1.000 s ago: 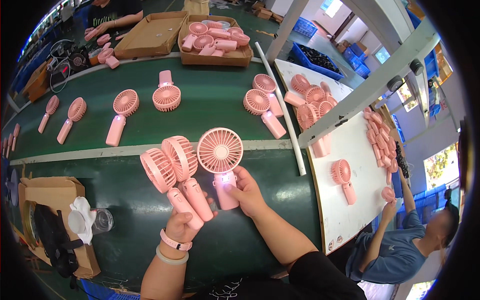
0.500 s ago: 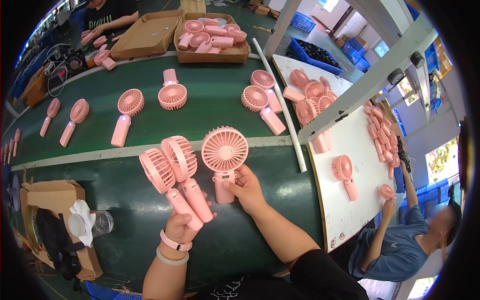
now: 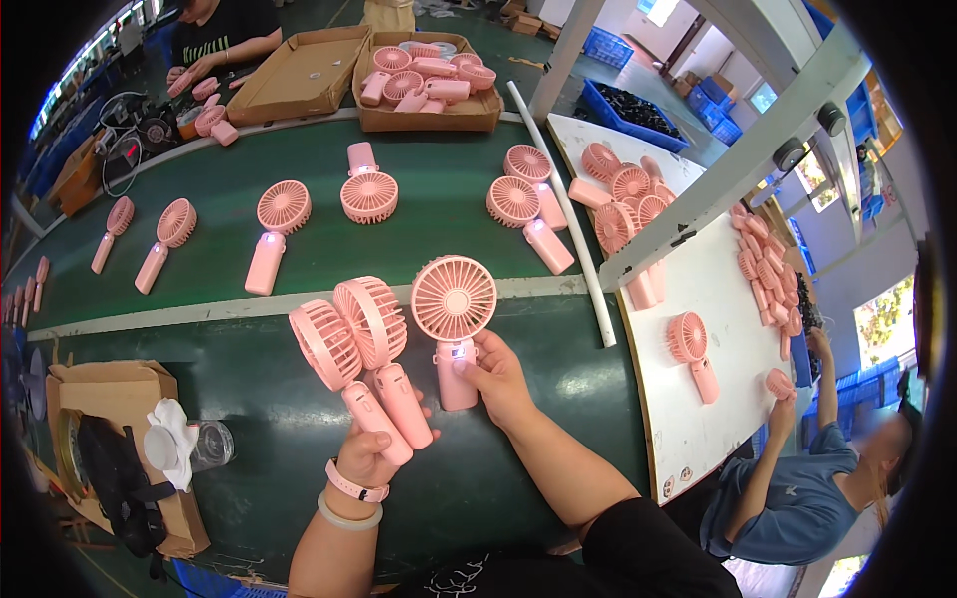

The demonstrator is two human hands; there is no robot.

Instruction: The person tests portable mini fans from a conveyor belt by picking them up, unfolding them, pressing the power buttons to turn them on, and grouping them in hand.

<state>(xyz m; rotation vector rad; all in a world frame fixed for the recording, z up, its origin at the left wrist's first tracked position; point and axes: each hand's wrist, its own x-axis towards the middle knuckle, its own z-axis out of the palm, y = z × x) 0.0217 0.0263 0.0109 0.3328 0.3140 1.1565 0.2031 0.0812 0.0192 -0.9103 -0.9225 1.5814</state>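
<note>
Two pink handheld fans [image 3: 384, 417] are gripped side by side in my left hand [image 3: 361, 460], their round heads tilted up and leftward. Fingers of that hand wrap round both handles. My right hand [image 3: 498, 384] holds another pink fan [image 3: 455, 301] upright, its grille facing me. The thumb presses on the handle just under a small lit display [image 3: 459, 352]. Beyond my hands, several similar fans, such as one with its handle toward me [image 3: 284, 207], lie spaced out along the green conveyor belt [image 3: 219, 234].
A cardboard box [image 3: 429, 120] full of fans stands at the back. A white tube [image 3: 563, 214] separates the belt from a white side table [image 3: 663, 409] bearing piled fans. At left sit a cardboard tray [image 3: 189, 513] and a clear jar [image 3: 212, 446]. Co-workers [image 3: 788, 498] handle fans nearby.
The display on the fan in my right hand has lit up. Fans on the belt have shifted to the right. Both hands sit slightly further right in view, keeping their grips.
</note>
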